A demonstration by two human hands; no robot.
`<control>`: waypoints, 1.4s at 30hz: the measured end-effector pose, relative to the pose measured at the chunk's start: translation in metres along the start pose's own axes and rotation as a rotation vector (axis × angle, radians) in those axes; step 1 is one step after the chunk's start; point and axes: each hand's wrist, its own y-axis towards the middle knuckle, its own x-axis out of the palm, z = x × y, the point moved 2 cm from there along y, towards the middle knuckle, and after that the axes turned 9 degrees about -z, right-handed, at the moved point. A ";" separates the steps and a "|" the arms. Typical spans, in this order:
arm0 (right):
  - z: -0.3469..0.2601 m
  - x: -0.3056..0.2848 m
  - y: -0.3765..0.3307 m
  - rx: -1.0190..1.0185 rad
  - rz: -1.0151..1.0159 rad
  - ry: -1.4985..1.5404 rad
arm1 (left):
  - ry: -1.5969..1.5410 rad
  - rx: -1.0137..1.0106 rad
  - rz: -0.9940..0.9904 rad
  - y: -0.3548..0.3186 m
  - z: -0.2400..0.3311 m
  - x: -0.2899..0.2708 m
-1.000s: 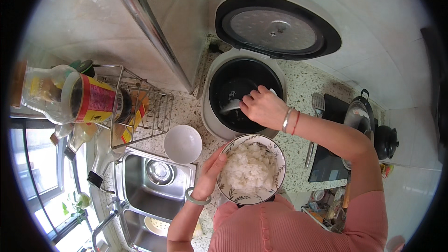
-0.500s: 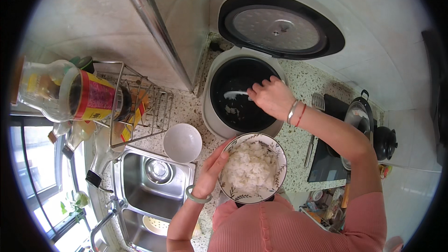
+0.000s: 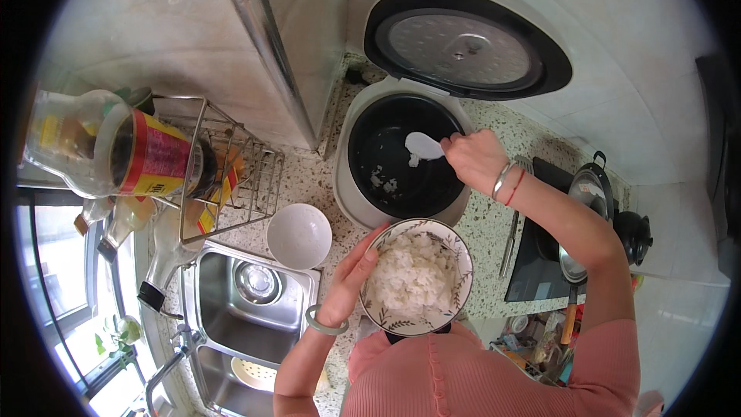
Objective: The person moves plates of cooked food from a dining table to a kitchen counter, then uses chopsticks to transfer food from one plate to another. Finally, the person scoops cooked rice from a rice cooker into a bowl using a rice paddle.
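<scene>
My left hand [image 3: 353, 274] grips the rim of a patterned bowl [image 3: 417, 276] heaped with white rice, held close to my chest. My right hand [image 3: 476, 157] holds a white rice paddle [image 3: 423, 147] over the black inner pot of the open rice cooker [image 3: 400, 158]. A few clumps of rice lie at the bottom of the pot. The cooker's lid [image 3: 465, 48] stands open behind it.
An empty white bowl [image 3: 299, 235] sits on the speckled counter beside a steel sink [image 3: 252, 307]. A wire rack [image 3: 224, 162] with jars and bottles stands at the left. A cooktop [image 3: 540, 255] with pans and a dark kettle [image 3: 633, 233] lies at the right.
My right hand has lifted the paddle out of the pot's bottom and moved right toward the cooker's rim. The bowl of rice has stayed in my left hand.
</scene>
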 end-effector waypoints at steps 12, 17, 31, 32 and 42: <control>-0.034 0.017 -0.002 0.125 -0.426 0.040 | -0.059 0.020 -0.006 0.000 -0.006 -0.002; -0.045 0.030 0.005 0.125 -0.415 0.182 | -0.051 0.027 0.006 -0.001 -0.005 -0.001; -0.015 0.052 0.016 0.176 -0.233 0.894 | -0.085 -0.065 0.176 -0.013 -0.020 -0.004; -0.014 0.049 0.011 0.166 -0.194 0.963 | -0.089 -0.035 0.162 -0.013 -0.016 -0.002; -0.023 -0.046 -0.128 0.031 0.216 0.847 | -0.089 0.161 0.288 -0.024 -0.012 0.023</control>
